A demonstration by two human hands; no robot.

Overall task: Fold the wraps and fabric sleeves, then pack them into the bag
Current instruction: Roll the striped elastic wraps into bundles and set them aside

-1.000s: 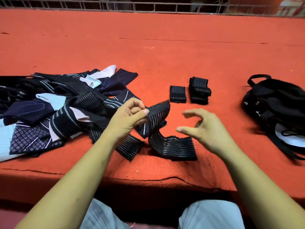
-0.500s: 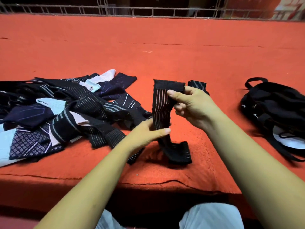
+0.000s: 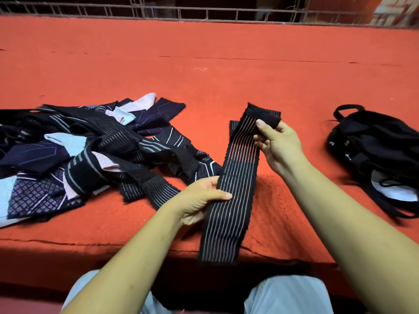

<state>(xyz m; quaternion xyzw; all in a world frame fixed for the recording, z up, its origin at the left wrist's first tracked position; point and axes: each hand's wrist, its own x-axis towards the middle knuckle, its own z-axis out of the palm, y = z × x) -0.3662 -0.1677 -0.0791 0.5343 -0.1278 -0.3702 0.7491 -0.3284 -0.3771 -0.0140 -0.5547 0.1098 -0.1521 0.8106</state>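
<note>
A long black wrap with thin pale stripes [image 3: 229, 214] is stretched out lengthwise above the red surface. My right hand [image 3: 278, 146] pinches its far end, thumb on top. My left hand [image 3: 199, 200] holds its left edge near the middle, thumb across the stripes. The wrap's near end hangs past the front edge. A heap of unfolded dark wraps and sleeves [image 3: 86, 152], some navy, white and light blue, lies to the left. The black bag [image 3: 381, 150] lies at the right. A folded wrap [image 3: 233, 128] shows only as a sliver behind the held one.
The red carpeted platform [image 3: 204, 71] stretches far back to a metal railing [image 3: 204, 12]. Its front edge [image 3: 68, 243] runs just ahead of my knees. The bag's straps [image 3: 385, 207] trail toward the front right.
The bunched wrap has been pulled out straight and flat. My right hand lifted its far end, my left slid to its middle, and its near end now hangs over the front edge.
</note>
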